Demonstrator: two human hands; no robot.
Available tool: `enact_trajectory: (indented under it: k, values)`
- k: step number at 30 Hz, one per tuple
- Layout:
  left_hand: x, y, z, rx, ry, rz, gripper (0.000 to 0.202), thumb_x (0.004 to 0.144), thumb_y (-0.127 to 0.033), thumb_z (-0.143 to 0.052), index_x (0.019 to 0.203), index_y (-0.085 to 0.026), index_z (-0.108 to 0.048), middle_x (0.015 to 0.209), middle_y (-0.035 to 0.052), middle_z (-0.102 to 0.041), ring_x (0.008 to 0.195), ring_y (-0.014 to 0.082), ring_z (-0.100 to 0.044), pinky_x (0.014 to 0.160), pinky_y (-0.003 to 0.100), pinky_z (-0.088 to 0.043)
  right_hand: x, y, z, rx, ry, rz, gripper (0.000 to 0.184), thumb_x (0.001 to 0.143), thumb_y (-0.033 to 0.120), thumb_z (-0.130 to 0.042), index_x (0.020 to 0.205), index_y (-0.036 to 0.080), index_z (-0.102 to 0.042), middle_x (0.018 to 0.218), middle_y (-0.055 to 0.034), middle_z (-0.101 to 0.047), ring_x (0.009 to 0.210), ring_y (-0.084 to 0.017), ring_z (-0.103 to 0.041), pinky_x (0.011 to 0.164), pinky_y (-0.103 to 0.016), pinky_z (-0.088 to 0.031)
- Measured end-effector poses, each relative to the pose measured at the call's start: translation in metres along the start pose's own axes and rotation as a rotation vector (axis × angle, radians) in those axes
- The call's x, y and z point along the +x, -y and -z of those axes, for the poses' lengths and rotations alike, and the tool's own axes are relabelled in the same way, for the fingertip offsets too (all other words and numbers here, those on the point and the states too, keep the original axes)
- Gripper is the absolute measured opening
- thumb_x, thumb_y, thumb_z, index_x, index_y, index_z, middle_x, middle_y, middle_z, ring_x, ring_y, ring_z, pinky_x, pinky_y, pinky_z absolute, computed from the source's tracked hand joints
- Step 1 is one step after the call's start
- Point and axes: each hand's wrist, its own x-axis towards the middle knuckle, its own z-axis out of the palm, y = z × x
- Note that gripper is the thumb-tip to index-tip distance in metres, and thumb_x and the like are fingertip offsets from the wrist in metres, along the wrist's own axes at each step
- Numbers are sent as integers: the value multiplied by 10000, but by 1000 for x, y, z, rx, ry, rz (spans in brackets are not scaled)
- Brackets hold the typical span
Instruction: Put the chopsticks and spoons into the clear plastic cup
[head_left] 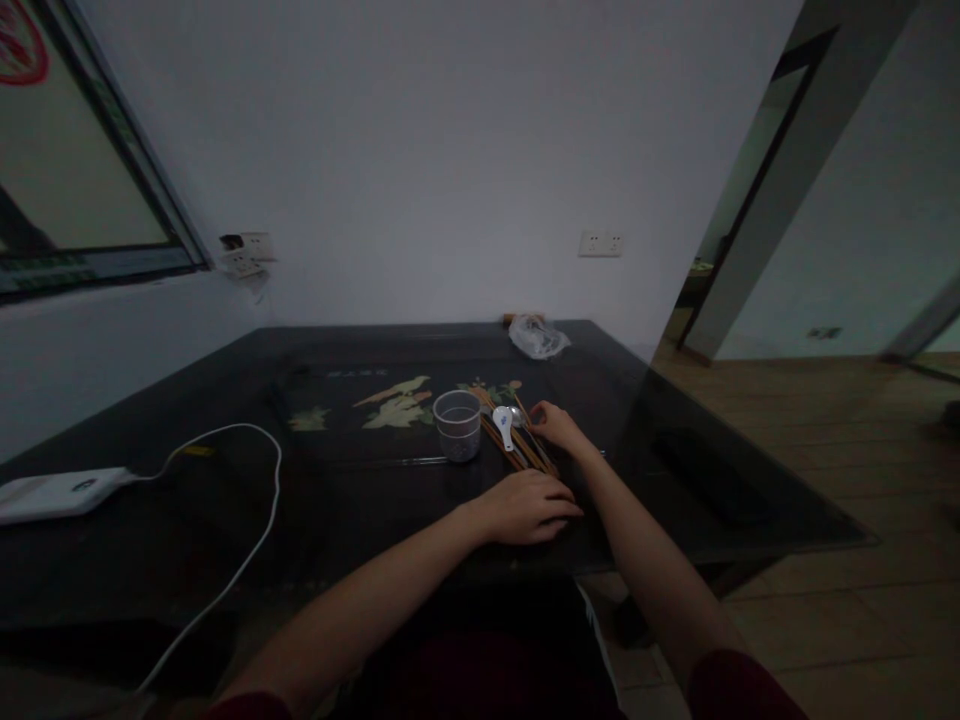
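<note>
Several brown chopsticks (523, 450) lie in a loose bundle on the dark table. On top of them rests a white spoon (503, 424) with a blue mark, and beside it is a shiny metal piece (516, 414), perhaps a spoon bowl. My right hand (559, 426) is at the bundle's far right side, its curled fingertips closed on a chopstick there. Palm down at the near end, my left hand (529, 508) has its fingers stretched out and slightly apart, covering the chopsticks' near tips. Left of the bundle stands a clear ridged cup (457, 428), upright, touching neither hand.
A crumpled clear plastic bag (538, 337) lies at the table's back edge against a brown roll (517, 319). At the left, a white device (67, 494) trails a white cable (274, 490). A dark flat object (709, 475) lies to the right. The wall (420, 200) borders the back.
</note>
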Motion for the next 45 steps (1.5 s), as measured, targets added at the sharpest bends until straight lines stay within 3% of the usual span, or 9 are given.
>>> enact_trajectory:
  k: [7,17,23,27,31,39,45]
  values:
    - [2,1,0,35,45,-6,291,894,-238,-447,1133,-202,-610,1149,72,-637,1093,185,-559,959,317,-412,0,0,0,3,45,8,336,685,268,-721,982,179,-593,810,-27,-646,681,-138,-576,584,-220,-378]
    - [1,5,-6,79,58,74,359,881,-281,-474,1219,-182,-541,1249,81,-597,1173,205,-514,1070,390,-293,-3,5,6,-35,114,16,386,706,264,-691,1058,172,-564,880,-56,-660,748,-161,-599,624,-232,-397]
    - [2,4,-6,71,82,98,358,886,-293,-465,1222,-185,-522,1277,83,-575,1209,199,-489,1079,391,-281,-15,21,12,-197,116,-17,421,718,180,-620,1128,184,-525,1032,-109,-653,929,-225,-623,702,-263,-426]
    - [2,7,-4,74,53,128,357,885,-334,-482,1203,-177,-532,1247,87,-584,1194,199,-493,1065,364,-312,-22,30,16,-283,113,-45,453,731,165,-590,1172,178,-487,1099,-152,-627,1009,-279,-613,751,-317,-450]
    - [2,12,-5,90,-16,256,384,895,-359,-472,1226,-168,-514,1237,98,-582,1194,208,-492,1053,364,-332,-26,34,18,-333,113,-92,423,759,151,-557,1174,152,-475,1095,-176,-626,999,-305,-625,770,-357,-465]
    - [-3,20,-13,115,20,387,418,906,-421,-443,1238,-178,-518,1283,100,-563,1224,218,-479,1075,398,-297,-20,25,18,-224,64,-154,358,755,93,-563,1113,80,-549,1062,-223,-646,1009,-299,-629,811,-339,-454]
    - [-3,21,-11,79,40,393,419,908,-413,-444,1236,-165,-525,1301,102,-556,1242,220,-468,1089,407,-281,-9,17,23,-116,25,-129,276,768,131,-543,1019,135,-657,989,-142,-701,933,-226,-654,728,-249,-438]
